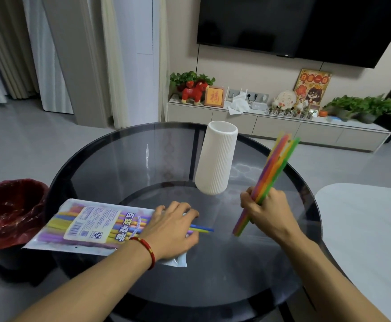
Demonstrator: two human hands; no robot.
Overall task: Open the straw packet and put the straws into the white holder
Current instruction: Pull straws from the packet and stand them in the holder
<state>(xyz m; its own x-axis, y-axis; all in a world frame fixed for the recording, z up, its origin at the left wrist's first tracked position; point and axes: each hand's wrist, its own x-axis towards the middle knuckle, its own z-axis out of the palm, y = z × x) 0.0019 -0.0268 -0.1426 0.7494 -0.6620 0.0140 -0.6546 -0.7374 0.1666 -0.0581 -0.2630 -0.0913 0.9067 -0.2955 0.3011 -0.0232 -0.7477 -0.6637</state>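
Observation:
The straw packet (90, 226) lies flat on the left of the round glass table (213, 275), its open end toward the middle. My left hand (173, 228) presses down on that open end, where a blue and a yellow straw (202, 228) stick out. My right hand (264, 210) grips a bundle of coloured straws (276, 168), tilted up and to the right, just right of the white ribbed holder (216, 159). The holder stands upright near the table's middle; nothing shows above its rim.
A bin lined with a dark red bag (8, 210) stands on the floor left of the table. A white surface (366, 228) lies to the right. A low cabinet (278, 126) with plants and ornaments runs along the far wall under a television.

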